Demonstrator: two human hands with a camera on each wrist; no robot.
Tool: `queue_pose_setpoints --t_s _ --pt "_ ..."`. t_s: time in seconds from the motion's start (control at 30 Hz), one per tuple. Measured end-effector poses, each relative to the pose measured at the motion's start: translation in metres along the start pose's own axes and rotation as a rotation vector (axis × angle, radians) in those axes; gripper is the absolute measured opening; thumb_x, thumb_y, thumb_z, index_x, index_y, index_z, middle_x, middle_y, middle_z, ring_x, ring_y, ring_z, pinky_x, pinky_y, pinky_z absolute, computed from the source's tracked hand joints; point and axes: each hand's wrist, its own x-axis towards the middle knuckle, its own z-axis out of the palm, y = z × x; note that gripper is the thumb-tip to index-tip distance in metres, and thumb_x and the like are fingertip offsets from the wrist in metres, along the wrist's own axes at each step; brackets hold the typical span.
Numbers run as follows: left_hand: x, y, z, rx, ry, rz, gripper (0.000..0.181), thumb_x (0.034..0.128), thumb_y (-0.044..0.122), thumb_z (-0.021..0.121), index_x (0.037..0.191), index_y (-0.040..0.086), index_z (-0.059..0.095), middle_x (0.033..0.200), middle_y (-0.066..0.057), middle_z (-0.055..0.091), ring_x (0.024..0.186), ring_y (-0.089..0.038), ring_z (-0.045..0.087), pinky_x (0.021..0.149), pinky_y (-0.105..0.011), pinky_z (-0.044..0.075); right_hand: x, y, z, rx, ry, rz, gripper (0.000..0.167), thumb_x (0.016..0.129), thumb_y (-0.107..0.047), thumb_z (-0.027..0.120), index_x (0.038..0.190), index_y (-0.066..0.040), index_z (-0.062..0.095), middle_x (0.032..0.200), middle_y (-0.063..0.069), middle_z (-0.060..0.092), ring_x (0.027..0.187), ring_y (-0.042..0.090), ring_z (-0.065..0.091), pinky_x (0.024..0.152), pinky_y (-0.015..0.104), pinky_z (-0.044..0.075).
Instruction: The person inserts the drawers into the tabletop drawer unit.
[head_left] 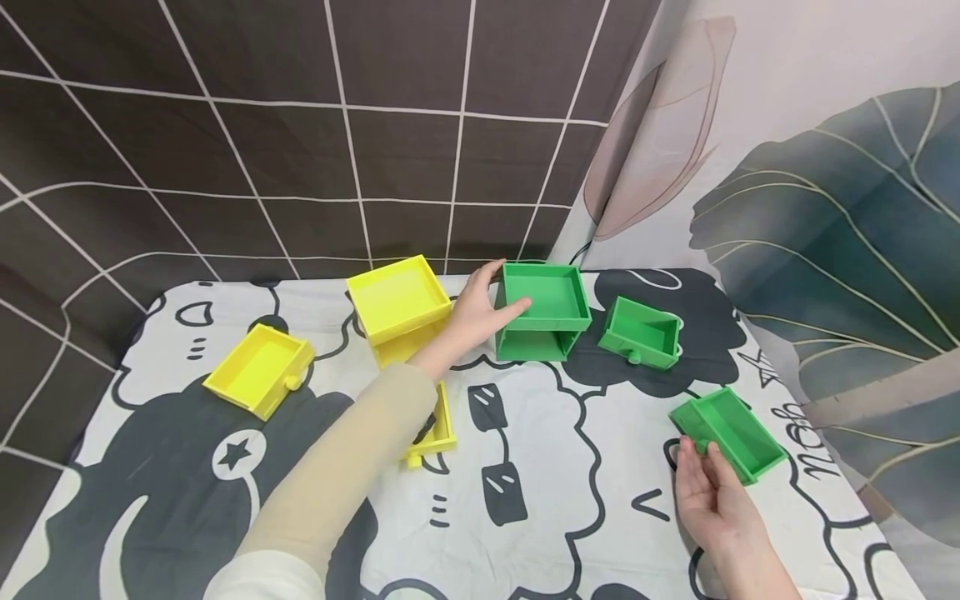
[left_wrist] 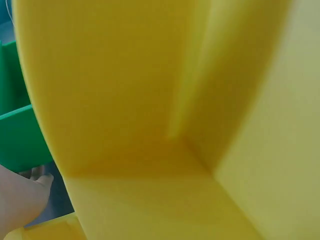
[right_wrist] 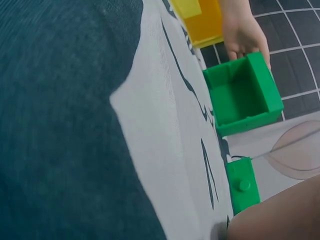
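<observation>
My left hand (head_left: pixel 480 310) holds the left side of a green cabinet (head_left: pixel 551 323). Its thumb lies over the tray-like top and the other fingers lie along the outer left side. The cabinet's front compartment is open. Off to the right, my right hand (head_left: pixel 712 500) holds a green drawer (head_left: pixel 731 429) by its near side, thumb and fingertips together there; they hide any knob. Beside the cabinet sits a smaller green drawer (head_left: pixel 641 332) with a round knob. A yellow cabinet (head_left: pixel 397 296) stands left of my left hand, partly behind the forearm.
One yellow drawer (head_left: pixel 258 371) lies at the left on the patterned cloth (head_left: pixel 525 450). Another yellow drawer (head_left: pixel 442 425) is partly hidden under my left forearm. A dark gridded cloth (head_left: pixel 405 158) hangs behind, and a leaf-print curtain (head_left: pixel 840 250) borders the right side.
</observation>
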Motion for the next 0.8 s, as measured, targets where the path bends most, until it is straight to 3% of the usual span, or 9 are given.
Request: queue_pose_setpoints --t_s 0.23,0.33,0.6,0.8 --pt "-0.002 -0.001 0.002 -0.048 0.017 -0.017 0.084 0.0978 0.033 0.077 0.166 0.013 0.032 0.172 -0.009 0.035 0.160 -0.029 0.034 0.133 -0.051 0.034 0.002 -0.003 0.010 -0.059 0.189 -0.054 0.019 0.105 -0.028 0.067 0.098 -0.011 0.070 0.097 0.004 0.080 0.099 0.009 0.079 0.102 0.014 0.059" --pt "-0.002 -0.001 0.003 -0.081 0.016 -0.027 0.083 0.0976 0.031 0.077 0.165 0.012 0.032 0.171 -0.008 0.037 0.159 -0.028 0.035 0.133 -0.050 0.035 0.002 -0.006 0.011 -0.070 0.214 -0.063 0.019 0.105 -0.029 0.068 0.097 -0.012 0.070 0.096 0.004 0.079 0.098 0.009 0.079 0.101 0.015 0.059" --pt "-0.002 -0.001 0.005 -0.128 0.036 -0.044 0.079 0.0982 0.026 0.076 0.164 0.014 0.035 0.169 -0.007 0.041 0.158 -0.026 0.037 0.133 -0.048 0.035 -0.004 -0.010 0.008 -0.103 0.062 -0.032 0.021 0.107 -0.025 0.065 0.096 -0.008 0.070 0.097 0.007 0.079 0.097 0.014 0.080 0.101 0.017 0.060" --pt "-0.001 -0.003 0.006 -0.142 0.051 -0.039 0.079 0.0979 0.026 0.077 0.164 0.014 0.036 0.169 -0.008 0.041 0.158 -0.027 0.037 0.134 -0.048 0.035 -0.006 -0.007 0.017 -0.137 0.069 -0.007 0.021 0.107 -0.026 0.064 0.097 -0.009 0.071 0.099 0.007 0.078 0.099 0.013 0.079 0.102 0.017 0.060"
